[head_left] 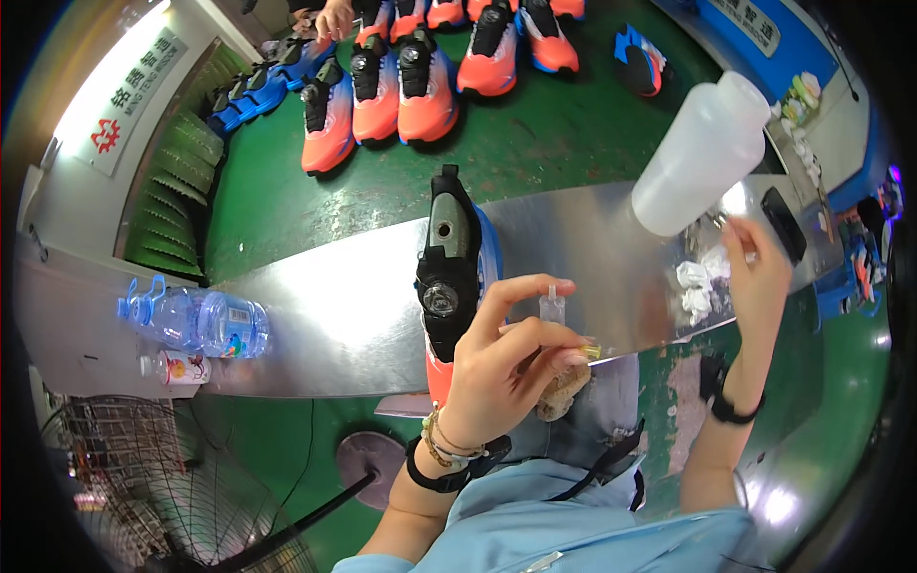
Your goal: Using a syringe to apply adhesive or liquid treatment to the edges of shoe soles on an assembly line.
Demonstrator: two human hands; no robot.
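The person's left hand (516, 358) is pinching a small gold-coloured piece (592, 352) between thumb and fingers, while a small clear plastic piece (551, 307) is showing under its raised index fingertip. The right hand (759, 269) is drawing its fingertips together above the right part of the steel benchtop (334, 320), beside a small shiny item; whether they are gripping it, one cannot tell. Just beyond the left hand, a dark-topped coral running shoe (449, 315) is resting upright midway along the benchtop, its heel pointing to the far edge, its toe to the near edge; the hand is partly covering it. Crumpled white tissues (695, 289) are lying toward the near edge, close to the right hand, and a white plastic bottle (702, 153) is standing by the far edge. A black phone-shaped object (783, 225) is lying near the right end. Clear blue-tinted bottles (232, 326) are lying at the left end. Across the far edge, more coral running shoes (427, 95) are standing on a green table (287, 205), where a co-worker's hand (334, 19) is reaching in at its far side.
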